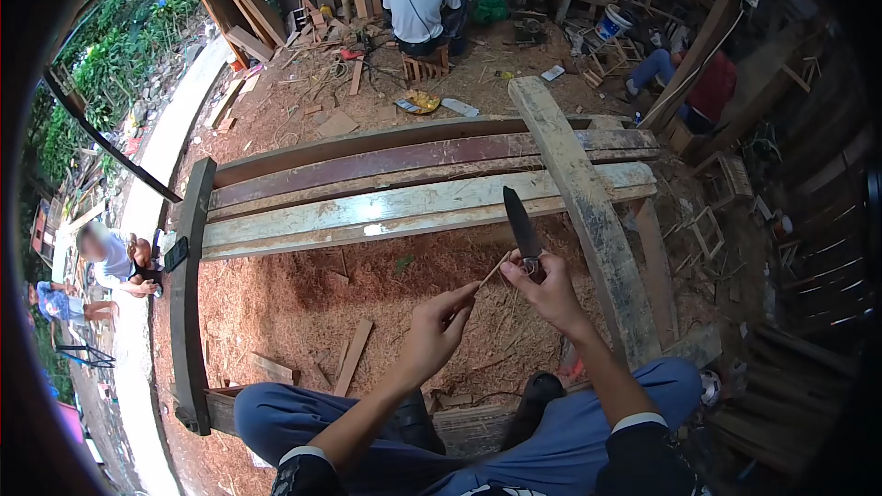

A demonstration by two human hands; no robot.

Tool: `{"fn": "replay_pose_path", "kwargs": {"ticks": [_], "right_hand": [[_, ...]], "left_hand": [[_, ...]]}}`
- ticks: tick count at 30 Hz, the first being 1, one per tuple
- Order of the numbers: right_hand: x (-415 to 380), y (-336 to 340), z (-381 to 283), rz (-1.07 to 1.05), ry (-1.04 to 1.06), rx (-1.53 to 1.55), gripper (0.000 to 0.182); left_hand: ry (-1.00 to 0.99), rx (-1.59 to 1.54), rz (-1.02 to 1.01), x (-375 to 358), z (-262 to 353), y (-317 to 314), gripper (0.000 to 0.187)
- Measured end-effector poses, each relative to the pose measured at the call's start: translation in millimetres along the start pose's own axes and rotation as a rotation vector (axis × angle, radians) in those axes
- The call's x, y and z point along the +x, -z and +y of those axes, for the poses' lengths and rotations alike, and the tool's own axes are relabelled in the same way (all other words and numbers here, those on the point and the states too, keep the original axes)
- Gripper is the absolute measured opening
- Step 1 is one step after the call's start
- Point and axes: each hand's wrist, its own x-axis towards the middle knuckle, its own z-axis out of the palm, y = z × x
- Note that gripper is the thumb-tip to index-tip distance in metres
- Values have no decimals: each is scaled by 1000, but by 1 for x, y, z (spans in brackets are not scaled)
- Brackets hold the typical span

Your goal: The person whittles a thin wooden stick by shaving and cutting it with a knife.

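My right hand (549, 292) is closed round the handle of a knife (521, 223), whose broad dark blade points up and away from me. In my left hand (435, 329), the fingers pinch one end of a thin wooden stick (494, 269). The stick's other end reaches the thumb and fingers of my right hand, just beside the base of the blade. Both hands are over the shaving-covered ground, on the near side of a long wooden bench (367, 211).
A thick beam (588, 193) lies across the bench's right side; a dark crosspiece (190, 285) bounds the left, with a phone (176, 254) on it. Seated people (423, 5) are at the back and right, others at the left. Offcuts (354, 356) lie on the ground.
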Motion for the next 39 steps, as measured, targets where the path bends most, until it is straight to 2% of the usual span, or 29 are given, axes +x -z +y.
{"fn": "replay_pose_path", "kwargs": {"ticks": [7,10,15,19,21,22,25,28,31,39], "right_hand": [[4,6,7,-17,41,-95,20],[3,11,-9,-59,35,-127,17],[5,15,-11,-129,-13,-31,16],[0,29,-19,-276,-170,159,16],[-1,25,-29,-219,-145,66,19],[-2,23,-33,-192,-133,23,21],[-1,18,-39,-108,-47,-372,33],[1,12,-34,-79,-38,-412,45],[1,7,-29,-8,-6,-404,50],[1,6,-33,42,78,-526,48]], "left_hand": [[-28,4,-2,2,-9,2,34],[-36,-12,9,2,-8,4,34],[-18,5,-1,3,-7,7,33],[60,-73,216,13,-6,28,32],[172,-169,277,26,-2,57,34],[200,-282,244,27,4,60,35],[271,-564,133,25,24,59,38],[304,-685,35,23,33,53,38],[279,-696,32,21,32,51,37],[318,-742,19,17,29,51,36]]}}
